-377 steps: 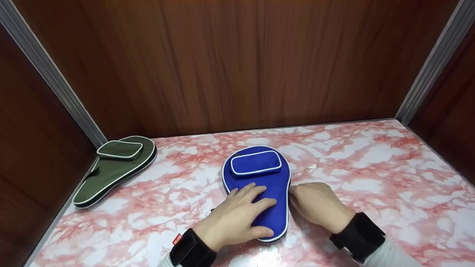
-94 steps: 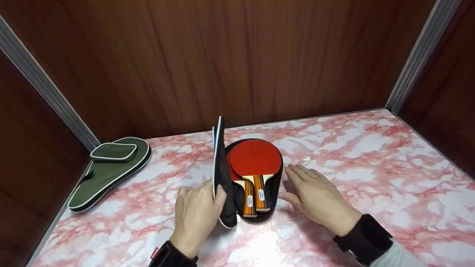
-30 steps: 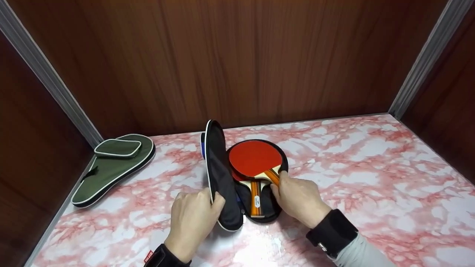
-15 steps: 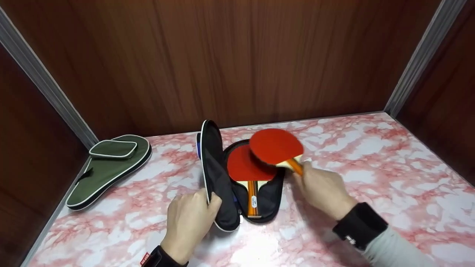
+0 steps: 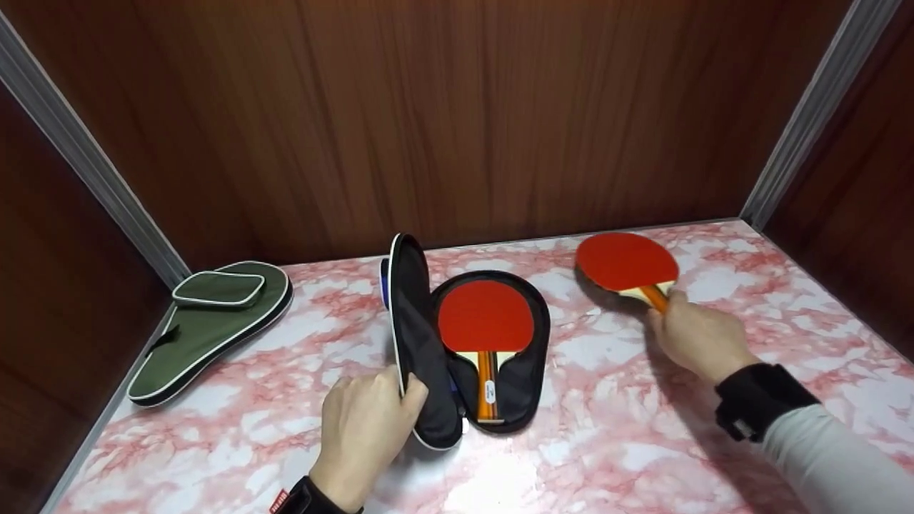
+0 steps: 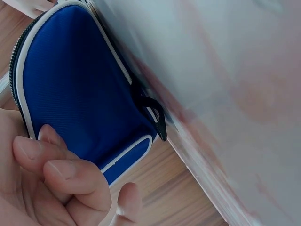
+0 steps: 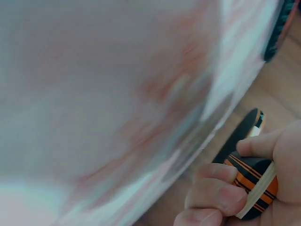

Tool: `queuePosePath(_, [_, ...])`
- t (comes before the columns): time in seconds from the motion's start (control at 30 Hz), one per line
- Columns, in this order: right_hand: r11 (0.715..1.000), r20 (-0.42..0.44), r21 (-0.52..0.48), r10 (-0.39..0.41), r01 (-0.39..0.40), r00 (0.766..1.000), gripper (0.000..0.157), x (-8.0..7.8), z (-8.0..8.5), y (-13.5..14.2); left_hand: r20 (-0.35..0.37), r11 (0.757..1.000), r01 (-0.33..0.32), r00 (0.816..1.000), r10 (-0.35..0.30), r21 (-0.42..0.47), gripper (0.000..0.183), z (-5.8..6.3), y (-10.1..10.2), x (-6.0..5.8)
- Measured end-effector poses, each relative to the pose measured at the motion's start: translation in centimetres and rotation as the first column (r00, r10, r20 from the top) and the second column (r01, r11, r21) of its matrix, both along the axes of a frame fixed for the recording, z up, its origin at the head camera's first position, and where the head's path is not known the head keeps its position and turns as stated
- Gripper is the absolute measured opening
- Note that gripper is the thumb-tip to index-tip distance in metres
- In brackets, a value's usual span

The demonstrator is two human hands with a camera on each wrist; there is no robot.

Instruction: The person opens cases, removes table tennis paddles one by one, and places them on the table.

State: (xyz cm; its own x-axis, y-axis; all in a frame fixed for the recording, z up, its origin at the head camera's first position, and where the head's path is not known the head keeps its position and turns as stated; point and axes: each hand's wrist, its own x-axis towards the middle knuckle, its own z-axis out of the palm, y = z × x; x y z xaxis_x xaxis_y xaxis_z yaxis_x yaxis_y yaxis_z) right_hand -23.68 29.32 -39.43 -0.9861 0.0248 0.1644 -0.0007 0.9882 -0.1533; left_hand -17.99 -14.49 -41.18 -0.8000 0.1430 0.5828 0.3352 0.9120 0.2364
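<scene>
My left hand pinches the edge of the paddle case's raised lid, thumb on its black inner side. In the left wrist view the lid's blue outer face shows white piping and a black strap, with curled fingers beside it. One red table tennis paddle lies in the case's black bottom half, its handle toward me. To the right, my right hand grips another red table tennis paddle by its striped handle, above the table. The right wrist view shows fingers wrapped around that handle.
A green paddle case with white piping and a small pocket lies at the far left, by the wooden side wall. The table has a pink-and-white marbled top. Wooden panels stand behind and at both sides.
Since the closed blue case, its lid has been raised by my left hand. My right hand has lifted the upper paddle out and carried it right; the other paddle stays in the case.
</scene>
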Motion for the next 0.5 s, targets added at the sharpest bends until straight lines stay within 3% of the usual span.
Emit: queuePosePath(0.5, [0.991, 0.14, -0.017, -0.127, 0.131, 0.982, 0.043, -2.2, -0.3, 5.4, -0.058, 1.0, 0.018, 0.998, -0.017, 0.014, 0.043, -0.1, 0.0, 0.0])
